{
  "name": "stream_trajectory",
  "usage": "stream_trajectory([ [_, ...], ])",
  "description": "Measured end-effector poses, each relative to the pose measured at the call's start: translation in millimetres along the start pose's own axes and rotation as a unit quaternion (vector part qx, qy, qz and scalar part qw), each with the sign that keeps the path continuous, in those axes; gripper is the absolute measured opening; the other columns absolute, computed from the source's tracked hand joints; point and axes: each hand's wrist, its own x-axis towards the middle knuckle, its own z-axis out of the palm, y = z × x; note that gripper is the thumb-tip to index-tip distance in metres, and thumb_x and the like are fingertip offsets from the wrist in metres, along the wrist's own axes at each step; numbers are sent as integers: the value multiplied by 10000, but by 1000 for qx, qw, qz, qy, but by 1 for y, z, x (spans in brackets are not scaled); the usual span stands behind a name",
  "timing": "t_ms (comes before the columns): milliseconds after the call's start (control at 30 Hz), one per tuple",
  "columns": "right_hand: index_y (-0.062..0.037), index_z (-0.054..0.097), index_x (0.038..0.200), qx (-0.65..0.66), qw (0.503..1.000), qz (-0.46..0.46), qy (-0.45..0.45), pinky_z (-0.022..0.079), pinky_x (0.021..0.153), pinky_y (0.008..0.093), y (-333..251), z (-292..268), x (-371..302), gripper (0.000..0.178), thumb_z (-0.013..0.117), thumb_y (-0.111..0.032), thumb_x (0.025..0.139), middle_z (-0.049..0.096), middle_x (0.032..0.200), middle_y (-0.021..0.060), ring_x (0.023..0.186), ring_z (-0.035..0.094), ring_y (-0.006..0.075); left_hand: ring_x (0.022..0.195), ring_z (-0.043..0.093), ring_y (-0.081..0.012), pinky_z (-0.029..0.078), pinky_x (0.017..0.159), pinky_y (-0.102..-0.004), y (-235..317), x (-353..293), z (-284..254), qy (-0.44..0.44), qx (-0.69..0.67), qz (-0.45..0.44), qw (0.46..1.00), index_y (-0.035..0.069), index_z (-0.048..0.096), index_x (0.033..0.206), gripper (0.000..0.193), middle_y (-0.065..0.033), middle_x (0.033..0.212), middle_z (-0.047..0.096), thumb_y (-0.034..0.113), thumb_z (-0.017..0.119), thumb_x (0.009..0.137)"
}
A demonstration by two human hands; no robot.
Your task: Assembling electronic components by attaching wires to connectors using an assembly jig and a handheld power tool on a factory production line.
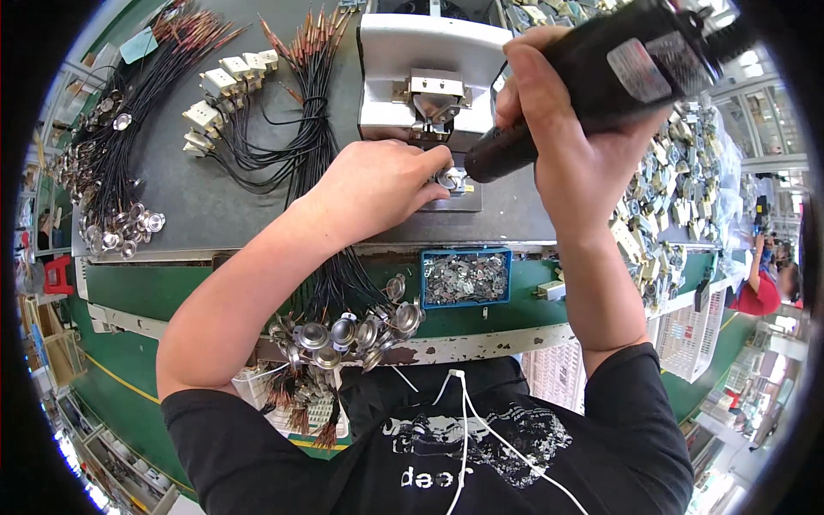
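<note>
My right hand (579, 159) is wrapped round a black electric screwdriver (596, 73), tilted so that its nose points down and left. The nose meets or nearly meets a small silver-and-white part (452, 178) on a flat metal plate (468, 204); the bit itself cannot be made out. From the left, my left hand (373, 182) pinches that part between thumb and forefinger, partly covering it. Just behind stands a silver metal fixture (436, 64) with a clamp-like block. A tied bundle of black wires (316, 129) with coppery ends runs beneath my left forearm.
White blocks (225, 79) on wires lie left of the bundle. Another wire bundle (137, 129) is at far left. Round metal caps (343, 330) hang off the front edge. A blue bin (423, 283) holds small metal pieces. Many pale parts (661, 197) are heaped at right.
</note>
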Motion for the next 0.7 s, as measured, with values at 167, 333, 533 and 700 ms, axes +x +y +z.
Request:
stream_trajectory([
  [167, 55, 628, 1008, 22, 999, -24, -31, 532, 573, 266, 2, 3, -2, 125, 716, 64, 920, 688, 881, 93, 631, 648, 138, 881, 718, -307, 578, 722, -438, -4, 0, 3, 3, 4, 13, 1000, 94, 606, 1094, 290, -108, 840, 714, 334, 672, 946],
  [333, 57, 617, 1046, 49, 999, -16, -10, 539, 587, 253, -2, 8, -10, 141, 698, 73, 930, 698, 939, 105, 658, 655, 133, 879, 721, -299, 581, 733, -431, -4, 0, 3, 11, -4, 24, 1000, 94, 614, 1111, 291, -101, 848, 718, 328, 670, 947],
  [533, 62, 618, 1052, 39, 999, -8, -27, 544, 590, 248, 2, 6, -11, 159, 700, 89, 919, 706, 970, 113, 671, 659, 127, 891, 722, -291, 583, 745, -425, -4, -1, 2, 6, 1, 21, 1000, 93, 625, 1099, 282, -89, 859, 722, 323, 672, 944],
  [700, 58, 610, 1093, -10, 999, 18, -49, 549, 585, 256, -6, 7, -9, 200, 709, 72, 920, 710, 927, 121, 653, 664, 132, 865, 721, -312, 575, 726, -432, -5, -3, 4, 11, 14, 27, 999, 99, 631, 1108, 285, -104, 843, 723, 323, 680, 937],
])
